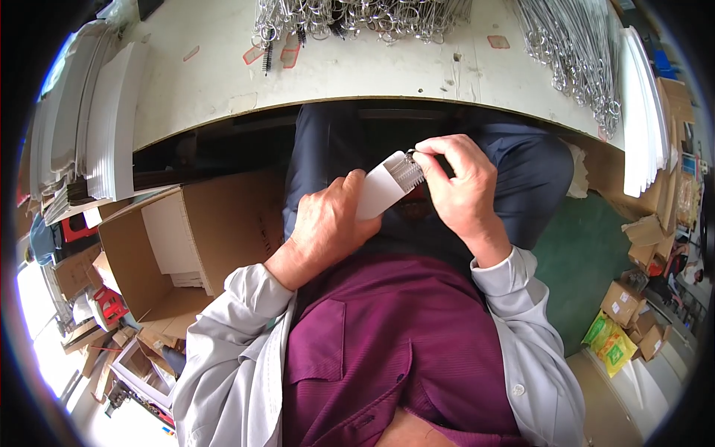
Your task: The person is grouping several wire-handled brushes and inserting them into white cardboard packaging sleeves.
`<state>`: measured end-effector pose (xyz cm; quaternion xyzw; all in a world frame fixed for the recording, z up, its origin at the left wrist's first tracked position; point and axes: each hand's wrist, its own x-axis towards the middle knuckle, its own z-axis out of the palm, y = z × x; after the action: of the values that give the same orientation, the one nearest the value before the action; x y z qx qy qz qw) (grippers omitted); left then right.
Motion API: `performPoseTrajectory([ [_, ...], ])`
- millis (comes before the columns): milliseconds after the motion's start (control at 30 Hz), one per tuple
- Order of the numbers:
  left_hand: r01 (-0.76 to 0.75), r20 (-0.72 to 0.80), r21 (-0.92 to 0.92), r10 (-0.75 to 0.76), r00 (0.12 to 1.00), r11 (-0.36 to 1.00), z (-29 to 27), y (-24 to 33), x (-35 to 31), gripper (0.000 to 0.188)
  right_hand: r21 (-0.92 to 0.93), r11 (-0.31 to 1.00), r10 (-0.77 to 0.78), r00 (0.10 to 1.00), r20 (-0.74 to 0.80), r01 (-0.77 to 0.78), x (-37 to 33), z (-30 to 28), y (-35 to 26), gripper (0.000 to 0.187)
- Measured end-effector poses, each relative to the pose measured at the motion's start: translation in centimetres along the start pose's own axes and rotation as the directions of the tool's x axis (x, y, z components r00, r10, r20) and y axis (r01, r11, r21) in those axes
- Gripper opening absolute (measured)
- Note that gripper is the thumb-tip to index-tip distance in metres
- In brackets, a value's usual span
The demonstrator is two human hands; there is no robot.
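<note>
My left hand (328,223) is wrapped round a narrow white carton (378,192), held tilted above my lap with its open end toward the upper right. Out of that end stick several small brushes (408,176) with pale bristles on thin wire; the rest of them is hidden inside. My right hand (465,190) is at the carton's mouth, thumb and forefinger pinched at the brushes' outer ends. A small dark bit shows at the fingertips, too small to make out fully.
The pale worktable (350,74) lies ahead, bearing a heap of looped wire brushes (372,16) and, at right, a looped metal bundle (577,63). Flat white cartons stand stacked left (115,119) and right (642,112). An open cardboard box (190,231) is beside my left leg.
</note>
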<state>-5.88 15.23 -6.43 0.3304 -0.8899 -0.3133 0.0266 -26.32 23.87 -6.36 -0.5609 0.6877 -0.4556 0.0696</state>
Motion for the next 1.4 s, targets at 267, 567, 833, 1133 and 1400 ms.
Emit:
performPoseTrajectory([
  [267, 0.032, -0.001, -0.043, -0.032, 0.999, 0.999, 0.9, 0.3, -0.1, 0.037, -0.127, 0.986, -0.100, 0.989, 0.105, 0.113, -2.0, 1.8, -0.1, 0.012],
  [567, 0.065, 0.018, -0.082, -0.064, 0.998, 0.994, 1.4, 0.0, -0.4, 0.041, 0.085, 0.995, 0.036, 0.979, 0.198, -0.054, -3.4, 3.0, 0.1, 0.013],
  [833, 0.072, -0.016, -0.136, -0.075, 0.997, 0.988, 1.9, -0.1, -0.7, 0.048, 0.499, 0.767, 0.342, 0.915, 0.212, -0.402, -4.3, 2.8, -0.5, 0.053],
  [1133, 0.031, -0.081, -0.165, -0.045, 0.996, 0.986, 2.0, -0.6, -0.4, 0.058, 0.059, 0.994, 0.084, 0.978, 0.190, -0.097, -4.9, 2.6, -0.3, 0.040],
  [1400, 0.037, -0.074, -0.177, -0.051, 0.996, 0.984, 2.2, -0.9, -0.7, 0.058, 0.278, 0.900, 0.280, 0.934, 0.221, -0.335, -4.9, 2.5, 0.1, 0.037],
])
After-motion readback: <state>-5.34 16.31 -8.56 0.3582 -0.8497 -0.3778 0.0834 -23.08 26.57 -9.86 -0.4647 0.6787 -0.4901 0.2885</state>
